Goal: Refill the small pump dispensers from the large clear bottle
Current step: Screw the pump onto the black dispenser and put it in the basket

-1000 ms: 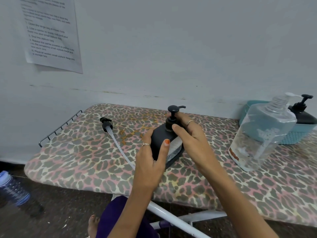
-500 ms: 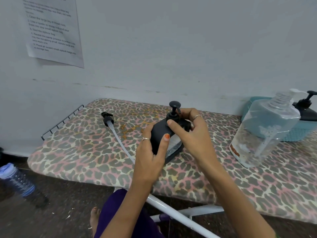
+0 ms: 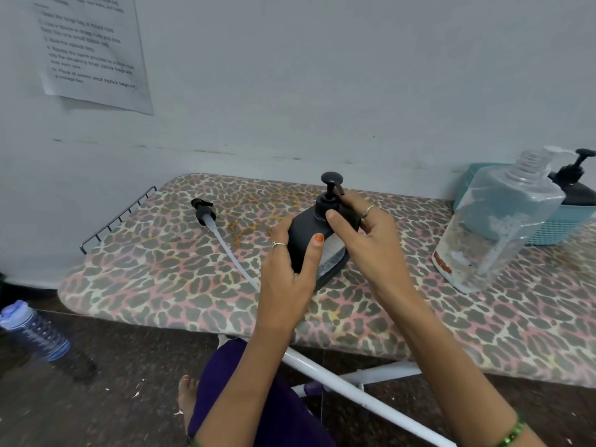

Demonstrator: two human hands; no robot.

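Note:
A small black pump dispenser (image 3: 306, 233) stands tilted on the leopard-print board (image 3: 161, 272). My left hand (image 3: 287, 279) grips its body from the left. My right hand (image 3: 367, 243) has thumb and fingers around the collar of its black pump head (image 3: 330, 188). The large clear bottle (image 3: 496, 230) stands at the right, neck uncovered, a little liquid at its bottom. Its black pump with a long white tube (image 3: 219, 233) lies on the board to the left. A second black dispenser (image 3: 577, 185) sits in a teal basket (image 3: 554, 227) behind the bottle.
The board stands against a pale wall, with a wire rack (image 3: 116, 217) at its left end and white legs (image 3: 354, 391) beneath. A blue water bottle (image 3: 32, 333) lies on the dark floor at left. A printed sheet (image 3: 93, 50) hangs on the wall.
The pump head has turned under my right fingers, its spout swinging from the right toward the far side. My left hand keeps its hold on the body. The view has dipped slightly.

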